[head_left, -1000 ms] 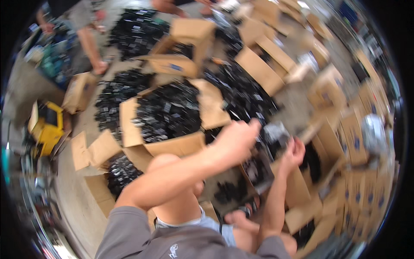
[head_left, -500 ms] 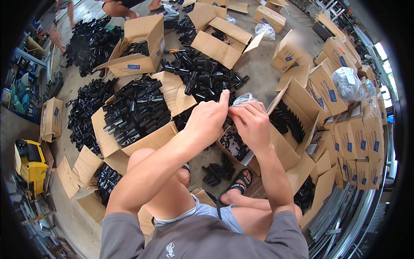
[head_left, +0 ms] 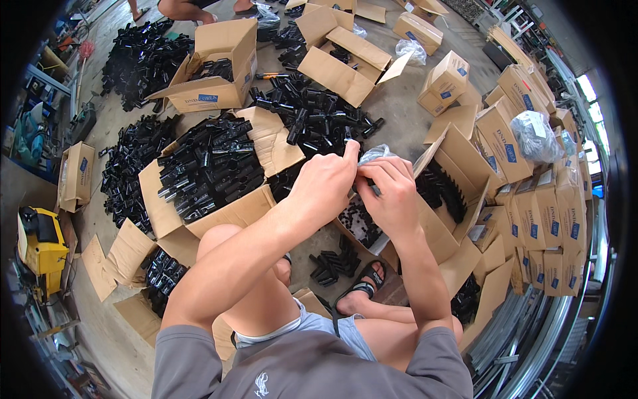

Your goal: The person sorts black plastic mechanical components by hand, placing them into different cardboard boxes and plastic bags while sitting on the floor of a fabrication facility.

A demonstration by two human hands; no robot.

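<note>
My left hand (head_left: 324,179) is closed around a black tubular part, mostly hidden by the fingers, with the index finger stretched forward along it. Pressed close to its right side is my right hand (head_left: 392,193), its thumb and fingers pinched together; whatever they grip is too covered to name. Beneath the hands is an open carton (head_left: 367,241) with many small black pieces in it. Beyond them lies a heap of black tubular parts (head_left: 319,110). A carton (head_left: 229,211) packed with similar black parts stands to the left of my hands.
On the right, an open carton (head_left: 468,176) holds rows of black parts, with stacked cartons (head_left: 541,219) beyond. A few black parts (head_left: 335,263) lie between my feet. More heaps (head_left: 143,63) lie at far left, near another person's legs (head_left: 183,10). A yellow machine (head_left: 46,259) stands left.
Both hands keep nearly the same pose, close together, with slight finger movement. The other person at the upper left has shifted, and an arm there has drawn out of sight.
</note>
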